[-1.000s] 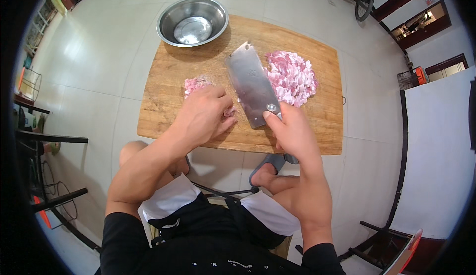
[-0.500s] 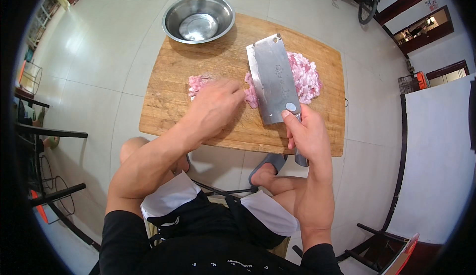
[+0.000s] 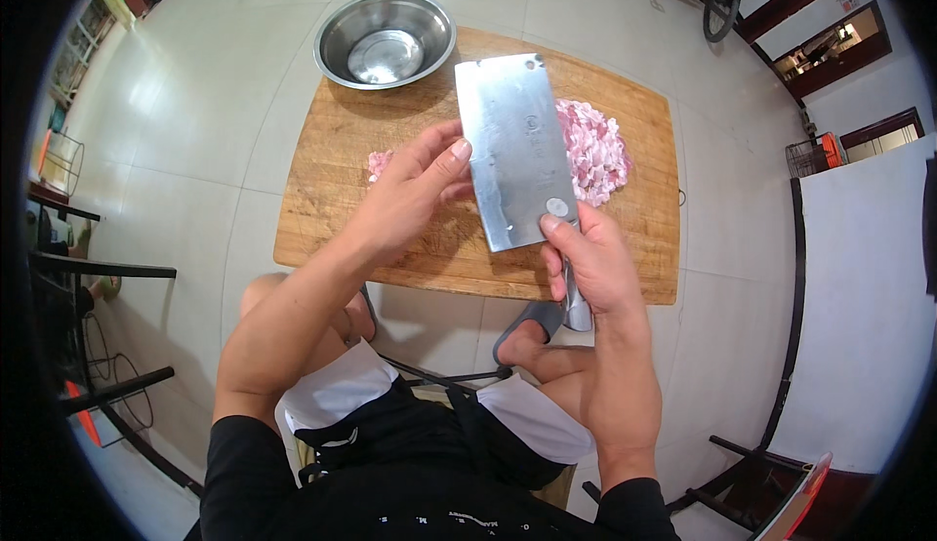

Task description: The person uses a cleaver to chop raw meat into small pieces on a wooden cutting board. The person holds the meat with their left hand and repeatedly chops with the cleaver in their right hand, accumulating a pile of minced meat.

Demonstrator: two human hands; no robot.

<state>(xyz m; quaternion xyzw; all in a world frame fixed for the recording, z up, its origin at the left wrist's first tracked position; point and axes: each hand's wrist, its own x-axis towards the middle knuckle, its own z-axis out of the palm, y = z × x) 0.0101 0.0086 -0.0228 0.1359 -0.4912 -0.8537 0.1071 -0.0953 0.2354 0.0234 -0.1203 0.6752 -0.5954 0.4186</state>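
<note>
The right hand (image 3: pixel 600 263) was clasped around the handle of the cleaver (image 3: pixel 517 146), its thumb pressed at the base of the blade, while the left hand (image 3: pixel 415 185) was partly curled at the blade's left edge, thumb at the front face and other fingers partly hidden behind; whether it pinched the steel or only brushed it, I could not tell. The cleaver was held, face up, over the middle of the board (image 3: pixel 322 195), between the left hand and the meat pile (image 3: pixel 595 151). Handling it well seemed to call for a firm right wrist, a still blade, and left fingers travelling away from the long left side, probably the sharp one, never along it. A small clump of meat (image 3: pixel 378 163) lay just beyond the left wrist. As for edges, the bowl (image 3: pixel 337 63) overhung the board's far left corner, so the blade's tip had less room that way; the handle's end reached past the near edge, above a slipper (image 3: pixel 537 324). The widest room appeared to lie along the board's lower right.
</note>
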